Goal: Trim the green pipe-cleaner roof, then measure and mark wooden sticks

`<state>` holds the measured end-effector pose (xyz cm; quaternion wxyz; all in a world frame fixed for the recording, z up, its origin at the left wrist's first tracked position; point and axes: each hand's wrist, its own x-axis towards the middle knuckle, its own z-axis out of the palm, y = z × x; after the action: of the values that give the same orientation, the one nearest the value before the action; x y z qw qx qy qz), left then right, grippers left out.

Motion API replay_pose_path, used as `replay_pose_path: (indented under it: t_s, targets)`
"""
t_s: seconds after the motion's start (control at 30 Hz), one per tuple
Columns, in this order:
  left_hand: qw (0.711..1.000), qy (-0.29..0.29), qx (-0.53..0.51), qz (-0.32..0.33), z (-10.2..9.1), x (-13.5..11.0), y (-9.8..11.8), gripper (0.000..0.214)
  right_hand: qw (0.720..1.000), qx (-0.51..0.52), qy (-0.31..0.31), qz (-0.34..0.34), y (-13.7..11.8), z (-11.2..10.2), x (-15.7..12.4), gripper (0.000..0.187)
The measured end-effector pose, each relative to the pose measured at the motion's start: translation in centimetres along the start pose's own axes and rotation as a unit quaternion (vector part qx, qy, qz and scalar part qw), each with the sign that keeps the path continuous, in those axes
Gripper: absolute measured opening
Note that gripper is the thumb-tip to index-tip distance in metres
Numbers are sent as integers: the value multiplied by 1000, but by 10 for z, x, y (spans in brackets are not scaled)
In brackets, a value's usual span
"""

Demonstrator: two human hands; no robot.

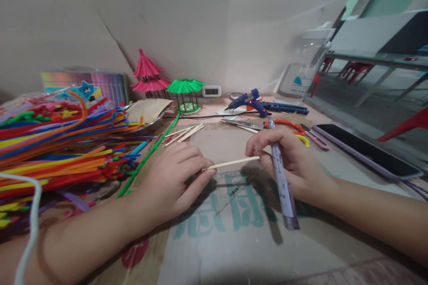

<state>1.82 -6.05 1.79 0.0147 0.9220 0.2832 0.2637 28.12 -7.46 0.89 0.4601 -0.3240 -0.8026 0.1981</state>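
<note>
My left hand (177, 178) rests on a sheet of cardboard (234, 231) and pinches one end of a thin wooden stick (234, 163). The stick lies level between both hands. Its other end meets my right hand (287, 160), whose fingers are closed round a purple pen-like tool (282, 182). That tool slants down toward me, tip up near the fingers.
A big heap of coloured pipe cleaners (56, 142) fills the left. Loose sticks (183, 133) and a green pipe cleaner (150, 151) lie ahead. Further back stand pink (149, 75) and green (185, 93) model pavilions, a blue glue gun (249, 100), scissors (284, 125), a phone (368, 149) and a plastic jar (304, 71).
</note>
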Motion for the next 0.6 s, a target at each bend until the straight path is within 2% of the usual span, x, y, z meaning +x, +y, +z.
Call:
replay_pose_path:
  t_s: [0.23, 0.43, 0.53, 0.6]
  targets:
    - [999, -38, 9, -23, 2, 2, 2, 27, 998, -65, -20, -5, -4, -3, 4, 7]
    - [995, -84, 24, -41, 5, 5, 3, 30, 985, -120, -123, -10, 6, 4, 8, 6]
    - [996, -63, 47, -43, 0, 1, 12, 26, 981, -139, -130, 18, 13, 6, 8, 7]
    - [994, -72, 79, -19, -3, -4, 22, 26, 979, -153, -132, 39, 17, 6, 8, 7]
